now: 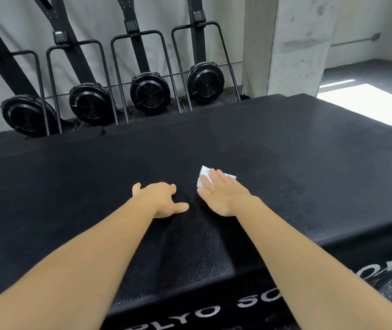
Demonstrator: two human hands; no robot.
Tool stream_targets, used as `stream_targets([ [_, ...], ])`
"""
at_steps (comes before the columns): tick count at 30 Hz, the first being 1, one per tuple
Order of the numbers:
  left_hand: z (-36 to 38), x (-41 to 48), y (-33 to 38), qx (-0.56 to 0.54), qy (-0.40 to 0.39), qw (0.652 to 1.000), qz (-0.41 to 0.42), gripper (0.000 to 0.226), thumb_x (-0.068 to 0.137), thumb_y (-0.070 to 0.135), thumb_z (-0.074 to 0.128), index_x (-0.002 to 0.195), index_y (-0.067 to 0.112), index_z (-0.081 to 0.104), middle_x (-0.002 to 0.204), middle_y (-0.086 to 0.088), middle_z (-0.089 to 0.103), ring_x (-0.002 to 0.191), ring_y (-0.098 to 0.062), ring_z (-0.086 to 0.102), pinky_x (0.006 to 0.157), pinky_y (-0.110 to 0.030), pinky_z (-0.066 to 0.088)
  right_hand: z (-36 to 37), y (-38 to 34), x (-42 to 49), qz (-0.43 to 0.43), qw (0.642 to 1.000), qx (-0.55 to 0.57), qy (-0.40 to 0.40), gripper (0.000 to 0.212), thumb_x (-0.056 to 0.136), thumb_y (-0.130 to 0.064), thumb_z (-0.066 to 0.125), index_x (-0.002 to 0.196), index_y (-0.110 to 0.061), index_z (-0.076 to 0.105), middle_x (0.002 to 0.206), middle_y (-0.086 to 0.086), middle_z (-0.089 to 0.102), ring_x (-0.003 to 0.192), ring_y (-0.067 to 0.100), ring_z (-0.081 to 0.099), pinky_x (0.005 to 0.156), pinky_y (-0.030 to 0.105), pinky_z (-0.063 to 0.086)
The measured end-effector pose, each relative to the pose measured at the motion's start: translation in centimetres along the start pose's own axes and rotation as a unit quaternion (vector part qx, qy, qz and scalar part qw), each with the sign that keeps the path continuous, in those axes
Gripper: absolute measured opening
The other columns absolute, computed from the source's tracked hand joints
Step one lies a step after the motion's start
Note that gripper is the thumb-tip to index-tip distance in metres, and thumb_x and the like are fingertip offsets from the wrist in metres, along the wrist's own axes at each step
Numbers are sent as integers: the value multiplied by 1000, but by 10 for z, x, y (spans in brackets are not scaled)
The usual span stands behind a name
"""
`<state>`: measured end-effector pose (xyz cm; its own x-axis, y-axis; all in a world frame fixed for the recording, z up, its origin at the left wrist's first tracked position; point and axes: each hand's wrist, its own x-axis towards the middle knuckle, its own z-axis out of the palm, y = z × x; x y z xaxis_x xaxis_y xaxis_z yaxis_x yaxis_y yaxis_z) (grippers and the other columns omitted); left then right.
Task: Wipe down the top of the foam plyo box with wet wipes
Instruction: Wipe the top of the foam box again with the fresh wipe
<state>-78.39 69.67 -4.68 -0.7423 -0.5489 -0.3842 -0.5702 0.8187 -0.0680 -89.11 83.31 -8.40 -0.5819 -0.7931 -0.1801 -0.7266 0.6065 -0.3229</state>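
Plyo box (285,163): right fingers (217,177) flat on wipe (204,171), left fingers (182,207) spread; fan machines (149,92) behind.

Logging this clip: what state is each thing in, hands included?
Left hand: rests on the box top, holds nothing.
Right hand: flat, straight fingers pressing the wet wipe.
Wet wipe: folded, on the box top, partly under fingers.
Box top: wetness cannot be told.
Fan machines: stood against the wall.

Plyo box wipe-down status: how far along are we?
Done: a darker, possibly damp strip runs from the near edge to the hands. In hand: the right hand presses the wipe flat on the box top; the left hand rests beside it. Left: most of the top, both sides and far edge.
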Motion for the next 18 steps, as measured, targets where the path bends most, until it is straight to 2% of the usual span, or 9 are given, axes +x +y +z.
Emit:
stream_targets([
  [3, -7, -2, 2, -16, -12, 1000, -3, 72, 89, 68, 43, 148, 28, 34, 144, 5, 45, 137, -22, 38, 117, -48, 1, -12, 36, 9, 44, 999, -11, 25, 47, 104, -33, 21, 148, -17, 28, 149, 6, 25, 145, 30, 17, 117, 41, 18],
  [5, -14, -1, 5, -11, -21, 1000, -9, 72, 88, 68, 47, 147, 27, 37, 141, 5, 48, 135, -23, 39, 116, -46, 3, -21, 58, 16, 76, 997, -19, 22, 53, 106, -36, 22, 154, -13, 24, 158, 13, 18, 149, 35, 12, 118, 45, 14],
  [7, -20, 0, 9, -6, -32, 999, -20, 73, 86, 67, 52, 145, 27, 40, 140, 4, 50, 135, -25, 39, 117, -44, 6, -29, 79, 22, 100, 995, -26, 12, 54, 107, -36, 21, 155, -13, 21, 162, 13, 11, 149, 31, 10, 119, 45, 11],
  [10, -26, 5, 14, -4, -40, 998, -40, 71, 82, 66, 58, 140, 27, 47, 136, 4, 53, 129, -28, 39, 115, -40, 12, -43, 103, 33, 128, 990, -52, 24, 45, 102, -31, 20, 141, -14, 33, 148, 8, 26, 134, 26, 24, 111, 41, 22],
  [14, -30, 16, 15, 4, -45, 998, -50, 67, 78, 64, 65, 132, 27, 55, 129, 5, 57, 122, -26, 42, 109, -35, 21, -55, 117, 55, 157, 986, -44, 32, 59, 104, -43, 20, 154, -13, 19, 157, 8, 19, 144, 25, 15, 116, 40, 15],
  [18, -38, 27, 22, 31, -72, 995, -61, 63, 75, 61, 70, 126, 25, 59, 121, 9, 61, 117, -21, 51, 103, -32, 30, -48, 100, 70, 136, 987, -75, 51, 66, 102, -51, 19, 152, -7, 21, 155, 11, 21, 140, 27, 20, 117, 39, 17],
])
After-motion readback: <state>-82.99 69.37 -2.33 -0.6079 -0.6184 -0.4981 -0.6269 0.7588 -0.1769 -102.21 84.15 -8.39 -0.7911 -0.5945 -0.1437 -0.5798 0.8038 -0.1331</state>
